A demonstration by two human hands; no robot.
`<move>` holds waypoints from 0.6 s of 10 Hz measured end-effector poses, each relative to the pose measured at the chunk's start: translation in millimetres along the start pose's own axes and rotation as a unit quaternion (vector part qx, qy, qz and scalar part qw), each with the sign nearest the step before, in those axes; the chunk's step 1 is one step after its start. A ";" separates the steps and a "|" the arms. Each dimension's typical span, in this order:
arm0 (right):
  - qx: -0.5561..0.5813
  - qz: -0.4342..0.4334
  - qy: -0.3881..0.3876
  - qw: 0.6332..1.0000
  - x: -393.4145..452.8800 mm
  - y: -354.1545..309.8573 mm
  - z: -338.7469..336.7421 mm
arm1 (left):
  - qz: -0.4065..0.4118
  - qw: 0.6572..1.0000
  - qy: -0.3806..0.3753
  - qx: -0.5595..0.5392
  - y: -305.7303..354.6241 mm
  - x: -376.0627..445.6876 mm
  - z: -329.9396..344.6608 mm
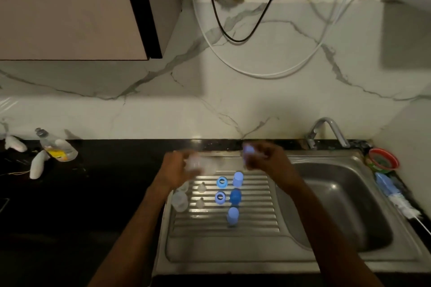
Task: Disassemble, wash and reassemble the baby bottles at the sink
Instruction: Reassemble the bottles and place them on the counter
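a clear bottle body is held in the curled fingers of the left hand, raised above the far edge of the ribbed draining board. a pale blue part, probably a collar or cap, is pinched at the fingertips of the right hand; both held things are blurred, so their exact shape cannot be told.

just below the fingers of both hands, loose parts are laid out on the ribs: two blue rings, three blue caps, two clear teats. by the left wrist, two more clear bottles are seen. the sink basin lies below and right of the right hand's fingers, the tap beyond it, the bottle brush well to the right.

the likely risks, judged from this: a wet, smooth bottle could slip from the grip and knock the standing caps over; small teats could be rolled along the ribs into the basin; a collar started crooked could be cross-threaded.

no writing can be read; the yellow label on the soap bottle, far left of the fingers, is too blurred.
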State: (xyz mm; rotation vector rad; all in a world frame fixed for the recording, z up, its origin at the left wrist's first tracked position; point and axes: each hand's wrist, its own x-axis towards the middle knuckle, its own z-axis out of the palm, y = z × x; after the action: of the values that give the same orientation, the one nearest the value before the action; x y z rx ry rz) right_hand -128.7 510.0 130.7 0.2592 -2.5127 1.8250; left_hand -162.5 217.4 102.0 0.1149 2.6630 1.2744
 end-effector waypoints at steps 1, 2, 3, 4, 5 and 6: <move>-0.488 0.029 -0.181 0.853 -10.6 60.4 6.1 | 0.029 0.976 -0.005 0.217 -23.6 -8.2 12.7; -0.387 0.006 -0.119 0.914 7.3 26.5 5.0 | 0.064 0.994 0.088 -0.015 -2.9 -5.2 -1.1; -0.065 -0.100 0.018 0.993 29.6 -30.7 -7.3 | 0.076 0.966 0.118 -0.216 43.1 -4.9 -21.9; 0.433 -0.091 -0.007 0.897 27.3 -62.0 -10.6 | 0.087 0.925 0.102 -0.355 46.0 -0.8 -23.3; 0.066 -0.070 -0.007 0.995 18.2 7.4 -5.8 | 0.074 0.996 0.047 0.029 0.0 -1.5 -5.1; -0.305 0.014 -0.128 0.943 -4.9 95.4 11.6 | 0.028 0.996 0.017 0.087 -40.5 -16.4 28.2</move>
State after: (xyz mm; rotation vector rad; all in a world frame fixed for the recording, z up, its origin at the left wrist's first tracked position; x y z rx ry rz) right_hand -137.2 528.3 36.6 0.4542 -3.1087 0.9757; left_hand -140.3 211.0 55.4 0.1942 2.8148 1.0677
